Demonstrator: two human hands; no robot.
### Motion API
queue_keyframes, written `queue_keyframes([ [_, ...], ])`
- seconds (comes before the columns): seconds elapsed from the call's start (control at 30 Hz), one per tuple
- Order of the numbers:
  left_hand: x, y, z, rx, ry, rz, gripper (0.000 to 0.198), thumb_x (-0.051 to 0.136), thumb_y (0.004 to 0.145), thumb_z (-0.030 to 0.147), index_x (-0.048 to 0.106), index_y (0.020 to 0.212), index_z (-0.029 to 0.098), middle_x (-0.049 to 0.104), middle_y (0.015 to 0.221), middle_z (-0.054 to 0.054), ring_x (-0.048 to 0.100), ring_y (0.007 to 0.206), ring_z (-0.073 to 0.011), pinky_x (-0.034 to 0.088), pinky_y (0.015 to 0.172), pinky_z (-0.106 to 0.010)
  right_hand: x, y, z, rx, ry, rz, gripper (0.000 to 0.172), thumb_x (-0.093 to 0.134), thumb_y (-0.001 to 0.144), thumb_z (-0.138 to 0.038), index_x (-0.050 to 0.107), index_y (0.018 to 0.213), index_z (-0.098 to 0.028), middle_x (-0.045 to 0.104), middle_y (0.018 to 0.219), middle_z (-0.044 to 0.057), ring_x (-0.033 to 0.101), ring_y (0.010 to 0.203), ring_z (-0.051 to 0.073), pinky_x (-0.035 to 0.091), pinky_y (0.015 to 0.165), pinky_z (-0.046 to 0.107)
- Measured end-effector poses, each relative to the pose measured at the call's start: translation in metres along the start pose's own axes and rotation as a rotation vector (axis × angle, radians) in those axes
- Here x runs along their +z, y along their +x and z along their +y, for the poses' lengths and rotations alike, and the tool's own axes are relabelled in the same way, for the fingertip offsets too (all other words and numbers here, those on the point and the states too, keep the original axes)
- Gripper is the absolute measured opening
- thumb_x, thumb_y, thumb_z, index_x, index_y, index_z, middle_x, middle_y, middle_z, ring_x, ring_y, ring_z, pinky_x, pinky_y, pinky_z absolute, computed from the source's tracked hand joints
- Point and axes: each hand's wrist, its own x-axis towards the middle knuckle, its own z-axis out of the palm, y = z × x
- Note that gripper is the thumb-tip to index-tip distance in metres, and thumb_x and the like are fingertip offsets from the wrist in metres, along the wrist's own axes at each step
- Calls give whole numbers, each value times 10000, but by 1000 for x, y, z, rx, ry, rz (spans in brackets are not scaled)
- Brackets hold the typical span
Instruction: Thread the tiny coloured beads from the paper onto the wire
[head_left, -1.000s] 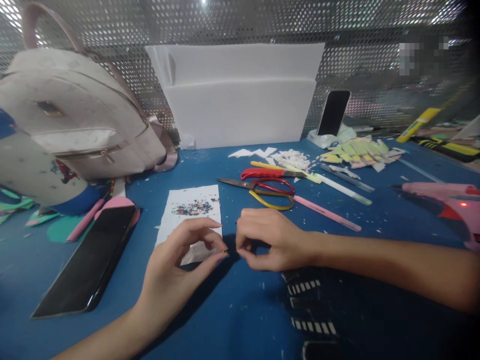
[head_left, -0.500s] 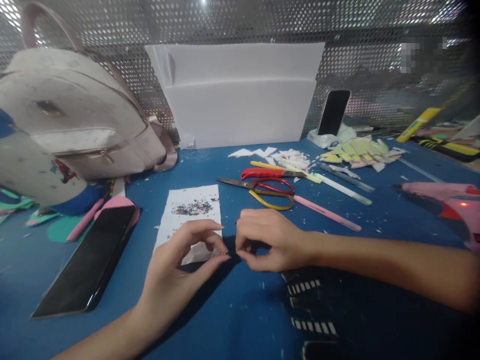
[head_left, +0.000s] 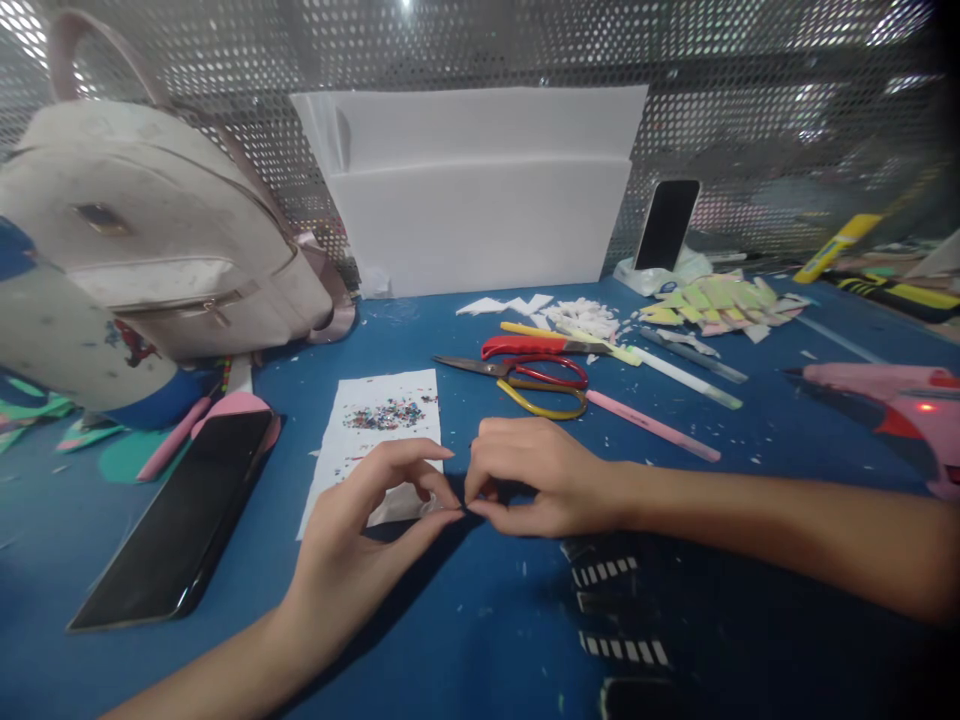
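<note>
My left hand (head_left: 367,530) is closed in a pinch, thumb against fingertips, over the lower right part of a white paper sheet (head_left: 321,478). Whatever it pinches is too small to name. Just to its right, my right hand (head_left: 532,480) also pinches, its fingertips almost meeting the left ones; what it holds, if anything, I cannot make out. On the sheet lies a scatter of tiny multicoloured sequins or glitter pieces (head_left: 386,413). Behind my right hand are scissors (head_left: 480,366) with red and yellow handles.
A black phone (head_left: 180,520) lies left, near a backpack (head_left: 150,220). Behind the scissors lie a red-handled tool (head_left: 525,346), a pink pen (head_left: 652,425) and white scraps (head_left: 585,318). A pink glue gun (head_left: 885,385), its light lit, lies right. Dark striped pieces (head_left: 622,650) lie in front.
My right hand has shifted slightly left, so the two pinches are closer together. The small glint at my left fingertips no longer shows clearly.
</note>
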Motion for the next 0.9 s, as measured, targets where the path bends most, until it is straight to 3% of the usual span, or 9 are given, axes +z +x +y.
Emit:
queue_keyframes([
  [0.43,2,0,2,42,112,20,357,710,795,116,565,1094,245,638,703,69,626,657,-85,493,722,-220,0,-2,2,-2,45,-22,96,548,899,-186,631,929,-148,622,724,8,514,747,121,410,685,242],
  [0.7,2,-2,0,124,211,27,340,745,770,136,595,1056,242,668,755,52,631,663,-91,493,733,-249,1,-1,2,11,108,-27,58,560,835,-124,608,828,-156,606,724,4,499,724,113,391,651,231],
  [0.9,1,-2,1,73,203,-22,348,715,782,116,582,1065,268,646,723,72,634,678,-89,494,729,-238,0,-1,0,137,143,106,48,566,812,-122,561,788,-164,537,695,-20,467,650,93,389,610,220],
])
